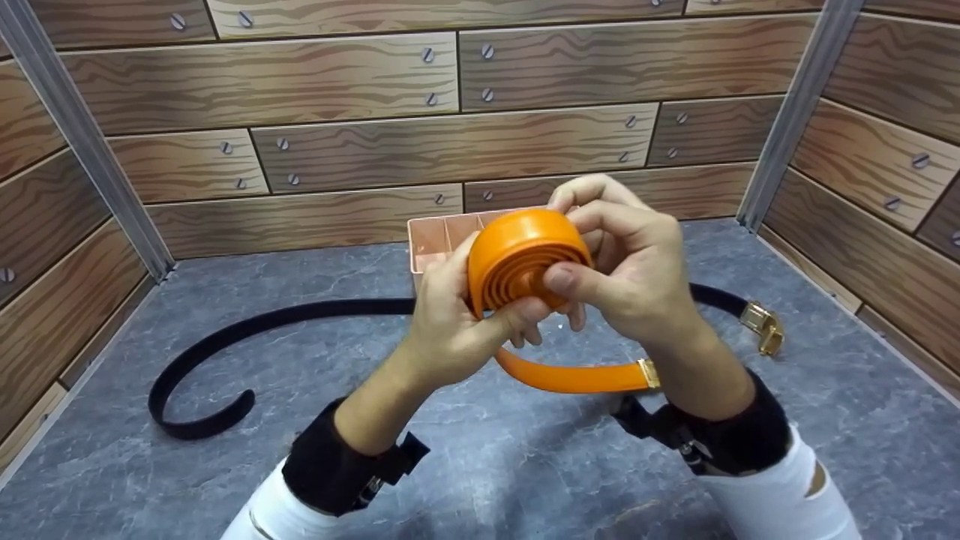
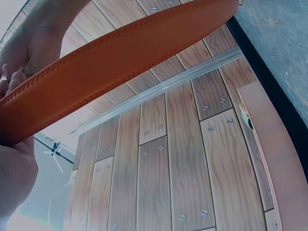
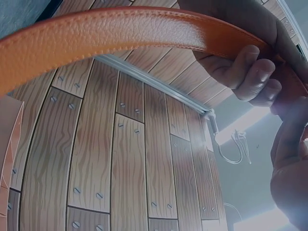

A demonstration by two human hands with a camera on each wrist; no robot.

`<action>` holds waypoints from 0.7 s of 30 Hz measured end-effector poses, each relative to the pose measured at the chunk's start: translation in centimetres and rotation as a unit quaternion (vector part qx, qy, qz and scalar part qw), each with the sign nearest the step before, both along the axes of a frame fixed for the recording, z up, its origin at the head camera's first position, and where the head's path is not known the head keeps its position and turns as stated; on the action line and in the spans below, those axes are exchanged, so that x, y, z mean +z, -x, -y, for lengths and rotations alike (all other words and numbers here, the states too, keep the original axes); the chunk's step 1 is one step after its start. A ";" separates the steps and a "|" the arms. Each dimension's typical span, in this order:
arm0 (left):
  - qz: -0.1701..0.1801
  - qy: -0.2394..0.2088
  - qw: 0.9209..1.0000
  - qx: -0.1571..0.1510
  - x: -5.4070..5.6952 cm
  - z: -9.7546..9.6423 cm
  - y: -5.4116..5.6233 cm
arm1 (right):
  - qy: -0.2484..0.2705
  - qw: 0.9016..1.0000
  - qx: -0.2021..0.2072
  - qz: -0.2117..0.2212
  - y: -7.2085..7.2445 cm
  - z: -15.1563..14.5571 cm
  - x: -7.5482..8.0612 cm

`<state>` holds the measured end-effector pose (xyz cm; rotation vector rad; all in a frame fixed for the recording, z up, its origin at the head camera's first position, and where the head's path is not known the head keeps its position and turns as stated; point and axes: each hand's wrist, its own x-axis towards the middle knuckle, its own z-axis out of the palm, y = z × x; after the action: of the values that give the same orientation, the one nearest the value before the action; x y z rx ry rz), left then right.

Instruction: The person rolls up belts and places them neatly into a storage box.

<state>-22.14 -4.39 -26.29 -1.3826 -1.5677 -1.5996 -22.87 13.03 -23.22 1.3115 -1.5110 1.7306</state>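
Note:
An orange belt (image 1: 528, 229) is rolled into a coil, held up in front of the box. My left hand (image 1: 454, 322) grips the coil from the left, thumb along its lower edge. At its right side my right hand (image 1: 630, 259) holds it too, thumb pressed on the coiled face and fingers curled behind. A loose end of the belt hangs below and runs right to a gold buckle (image 1: 649, 373), partly behind the right wrist. Stitched edges show on the orange strap (image 2: 120, 57) in the left wrist view. In the right wrist view the strap (image 3: 120, 31) arcs toward the fingers (image 3: 257, 79).
A black belt (image 1: 285, 311) lies curved across the grey tabletop (image 1: 480, 465), passing behind the hands. Its gold buckle (image 1: 762, 327) is at the right. Behind the coil stands a pink box (image 1: 427, 238) with compartments. Wood-patterned walls (image 1: 360, 82) enclose the back and sides.

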 end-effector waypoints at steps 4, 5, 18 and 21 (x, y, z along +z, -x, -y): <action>0.019 -0.008 1.000 -0.019 -0.1 0.0 -0.2 | -0.013 0.999 0.030 0.020 -0.1 0.1 -0.2; 0.019 -0.006 1.000 -0.022 -0.1 0.0 -0.2 | -0.020 0.998 0.045 0.026 -0.1 0.0 -0.2; -0.055 0.292 0.953 0.063 0.9 1.6 -0.4 | -0.216 0.962 -0.060 -0.159 0.5 -2.6 0.5; -0.056 0.320 0.943 0.072 0.8 1.2 -0.8 | -0.239 0.947 -0.075 -0.199 0.4 -3.1 0.6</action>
<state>-21.33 -5.58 -25.45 -1.5838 -2.1686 -0.9293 -23.22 16.17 -22.58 1.6084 -1.7818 0.9516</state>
